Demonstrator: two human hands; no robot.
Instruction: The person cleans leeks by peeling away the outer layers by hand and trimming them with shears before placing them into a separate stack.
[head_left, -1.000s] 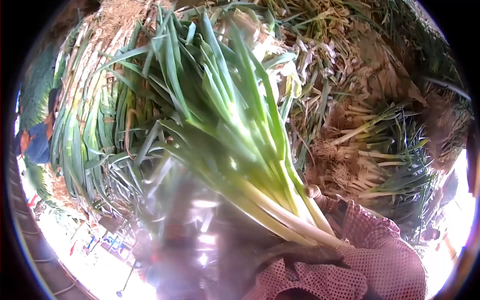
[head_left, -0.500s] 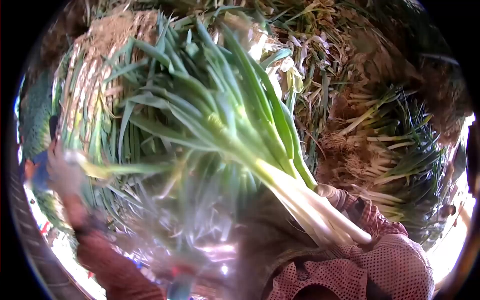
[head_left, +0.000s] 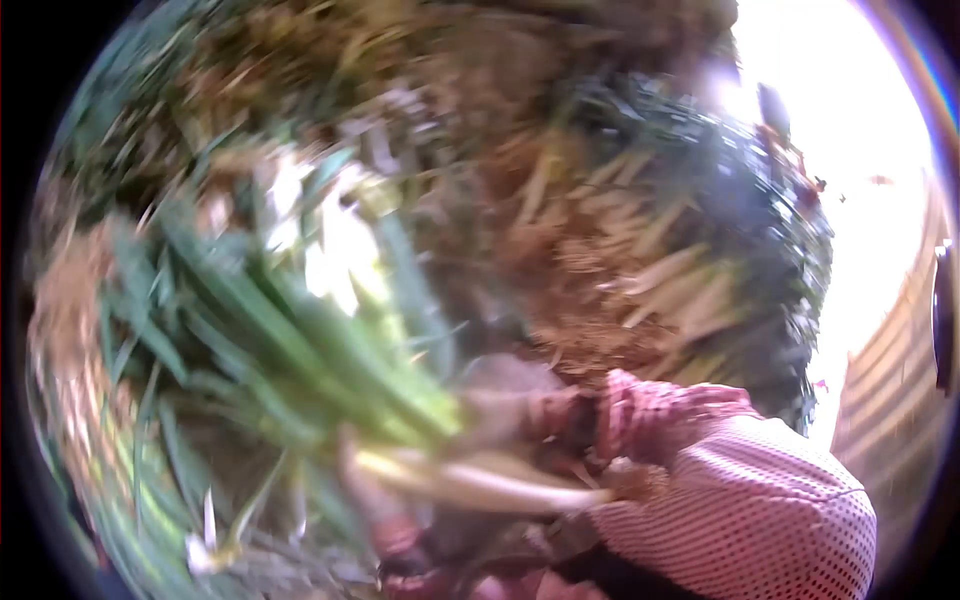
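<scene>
A bunch of large green onions stretches across the middle, its leaves toward the upper left and its pale stems toward the lower right, where roots show. My right hand, blurred by motion, closes round the bunch from the right, above the white stems. From below, my left hand is wrapped at the underside of the same bunch, near where green turns to white; its fingers are partly smeared. Both forearms are in reddish checked sleeves.
At right lies a pile of green onions with brown roots and dark leaves. Another stack of green onions stands at the left edge. A loose whitish stalk piece lies at lower left. Dry leaf litter fills the back.
The view has swung to the right. My left hand has come from the far left, where it held a yellowish strip of leaf, to the bunch, which now lies lower and flatter.
</scene>
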